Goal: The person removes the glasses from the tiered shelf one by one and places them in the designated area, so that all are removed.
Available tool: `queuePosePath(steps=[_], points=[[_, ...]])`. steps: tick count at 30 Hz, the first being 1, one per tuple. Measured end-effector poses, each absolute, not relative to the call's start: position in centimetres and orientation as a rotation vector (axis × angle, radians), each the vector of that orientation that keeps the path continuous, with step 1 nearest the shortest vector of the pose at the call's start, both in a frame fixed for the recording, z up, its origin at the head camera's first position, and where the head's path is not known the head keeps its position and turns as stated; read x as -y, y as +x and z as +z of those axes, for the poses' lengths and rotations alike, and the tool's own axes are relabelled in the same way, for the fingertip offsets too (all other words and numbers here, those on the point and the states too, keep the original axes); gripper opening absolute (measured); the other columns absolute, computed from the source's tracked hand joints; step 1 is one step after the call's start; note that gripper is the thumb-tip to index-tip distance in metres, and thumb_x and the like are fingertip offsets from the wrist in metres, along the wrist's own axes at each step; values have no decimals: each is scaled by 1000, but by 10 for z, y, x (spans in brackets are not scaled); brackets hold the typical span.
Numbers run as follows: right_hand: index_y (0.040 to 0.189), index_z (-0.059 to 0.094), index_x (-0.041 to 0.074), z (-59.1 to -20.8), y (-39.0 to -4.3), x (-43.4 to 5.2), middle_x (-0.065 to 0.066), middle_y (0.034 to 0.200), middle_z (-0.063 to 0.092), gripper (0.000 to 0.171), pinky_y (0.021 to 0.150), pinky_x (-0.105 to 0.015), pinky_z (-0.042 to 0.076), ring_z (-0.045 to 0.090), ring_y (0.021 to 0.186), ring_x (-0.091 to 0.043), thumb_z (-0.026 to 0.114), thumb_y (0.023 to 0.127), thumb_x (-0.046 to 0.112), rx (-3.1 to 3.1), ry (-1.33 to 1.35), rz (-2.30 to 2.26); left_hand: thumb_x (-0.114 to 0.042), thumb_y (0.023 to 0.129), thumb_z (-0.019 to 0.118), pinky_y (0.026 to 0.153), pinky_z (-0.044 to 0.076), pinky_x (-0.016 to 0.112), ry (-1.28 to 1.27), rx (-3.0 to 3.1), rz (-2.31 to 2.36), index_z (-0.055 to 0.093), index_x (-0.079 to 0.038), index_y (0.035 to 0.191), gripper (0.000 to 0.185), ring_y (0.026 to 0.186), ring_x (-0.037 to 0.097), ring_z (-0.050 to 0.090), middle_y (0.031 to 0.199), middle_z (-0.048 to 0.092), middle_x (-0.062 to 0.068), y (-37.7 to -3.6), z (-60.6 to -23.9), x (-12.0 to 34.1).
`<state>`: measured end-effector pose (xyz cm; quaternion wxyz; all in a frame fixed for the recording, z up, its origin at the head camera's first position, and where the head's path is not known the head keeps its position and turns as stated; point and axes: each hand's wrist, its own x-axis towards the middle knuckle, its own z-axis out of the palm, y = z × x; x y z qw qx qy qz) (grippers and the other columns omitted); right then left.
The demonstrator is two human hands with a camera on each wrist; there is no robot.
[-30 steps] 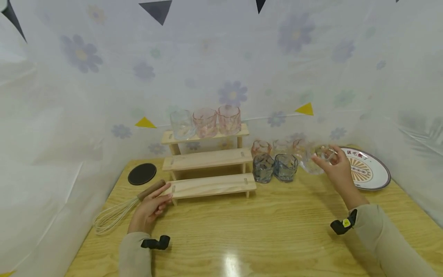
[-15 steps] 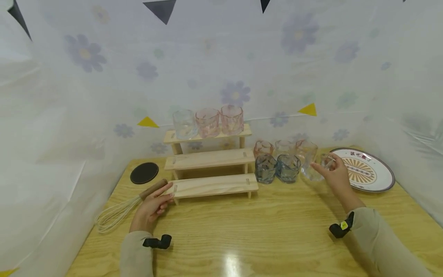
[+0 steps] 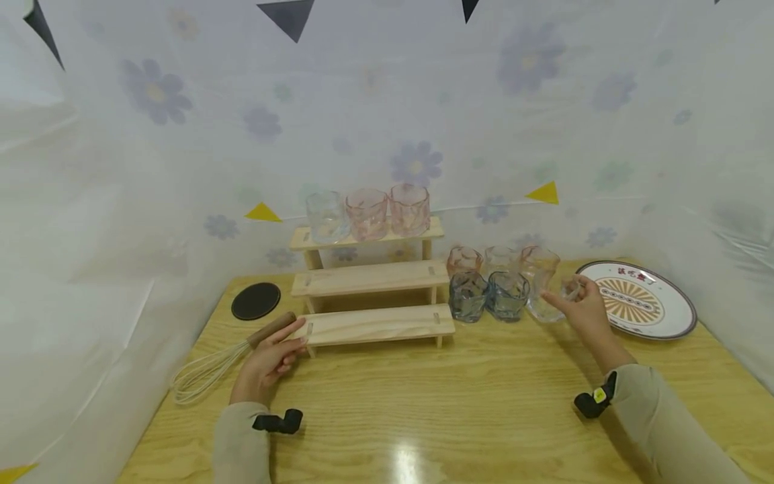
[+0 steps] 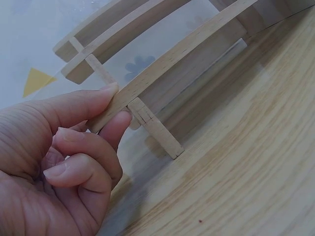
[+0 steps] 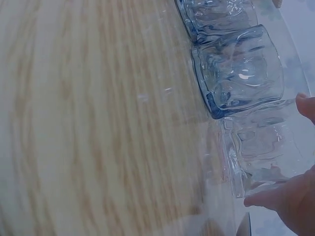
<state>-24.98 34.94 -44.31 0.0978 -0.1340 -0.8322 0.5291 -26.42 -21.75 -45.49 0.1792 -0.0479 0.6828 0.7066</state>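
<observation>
Glass (image 3: 546, 310), clear and at the end of the line, sits in the grasp of the right hand (image 3: 588, 314), thumb and fingers around it, just beside a blue glass (image 5: 238, 71); whether its base fully meets the table (image 3: 387, 396), I can't tell! Hands well apart now, and over on the other side the left hand (image 3: 265, 359) pinches the end of the lowest shelf (image 3: 375, 325) of the wooden rack (image 3: 370, 278). Up top, three glasses (image 3: 367, 216), one clear, two pink. Whisk (image 3: 261, 336) beside the left hand, plate (image 3: 631, 302) beyond the right!
</observation>
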Motion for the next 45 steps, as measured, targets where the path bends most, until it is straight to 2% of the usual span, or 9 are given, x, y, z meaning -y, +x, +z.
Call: queuePosePath(steps=[4, 11, 16, 23, 26, 31, 35, 39, 45], points=[[150, 11, 1, -445, -251, -349, -11, 123, 40, 100, 78, -34, 38, 38, 106, -23, 67, 83, 49, 2475, -405, 1526, -9, 93, 60, 39, 29, 16, -142, -1925, 1996, 34, -15, 149, 62, 44, 2, 33, 74, 66, -2, -263, -456, 217], [150, 10, 0, -447, -253, -348, -14, 125, 38, 99, 86, -46, 37, 35, 113, -28, 67, 84, 48, 2462, -404, 1564, -11, 93, 62, 39, 29, 16, -150, -1928, 1991, 34, -15, 148, 63, 44, 2, 33, 74, 66, -1, -263, -457, 218], [151, 7, 0, -448, -253, -348, -17, 130, 37, 99, 89, -48, 37, 34, 119, -32, 67, 86, 45, 2455, -404, 1594, -11, 93, 61, 39, 29, 16, -148, -1925, 1993, 35, -16, 148, 62, 44, 2, 33, 74, 67, -1, -263, -457, 218], [150, 8, -1, -448, -253, -349, -15, 128, 38, 97, 79, -27, 39, 36, 116, -28, 67, 86, 43, 2470, -398, 1583, -10, 93, 61, 39, 30, 16, -132, -1914, 2003, 34, -16, 148, 61, 43, 1, 33, 73, 67, -2, -264, -457, 219], [150, 8, -1, -448, -253, -349, -15, 129, 37, 98, 76, -24, 39, 35, 116, -28, 67, 86, 44, 2478, -400, 1582, -10, 93, 61, 39, 29, 16, -140, -1908, 2009, 35, -16, 148, 62, 43, 2, 33, 73, 67, -2, -265, -457, 219], [150, 4, -1, -448, -253, -349, -22, 136, 31, 100, 85, -42, 40, 32, 120, -34, 65, 87, 46, 2497, -397, 1575, -10, 93, 62, 39, 29, 16, -158, -1912, 2010, 35, -15, 148, 61, 44, 2, 33, 74, 66, -2, -266, -456, 218], [150, -2, -1, -448, -252, -350, -29, 142, 23, 102, 95, -59, 32, 26, 127, -44, 64, 88, 46, 2523, -366, 1595, -10, 93, 62, 39, 29, 16, -170, -1922, 2004, 36, -16, 148, 61, 45, 2, 33, 73, 66, -2, -266, -457, 217], [150, -8, 1, -448, -250, -352, -32, 145, 16, 103, 98, -64, 26, 15, 134, -51, 63, 89, 45, 2549, -329, 1625, -11, 92, 63, 39, 29, 16, -172, -1923, 2003, 36, -16, 148, 62, 44, 2, 33, 74, 67, -2, -267, -456, 217], [149, -9, 0, -445, -249, -352, -34, 146, 13, 103, 98, -66, 25, 10, 134, -53, 63, 89, 44, 2566, -305, 1620, -10, 92, 62, 38, 28, 16, -184, -1909, 2011, 36, -16, 147, 61, 43, 2, 32, 73, 66, -1, -266, -455, 217]])
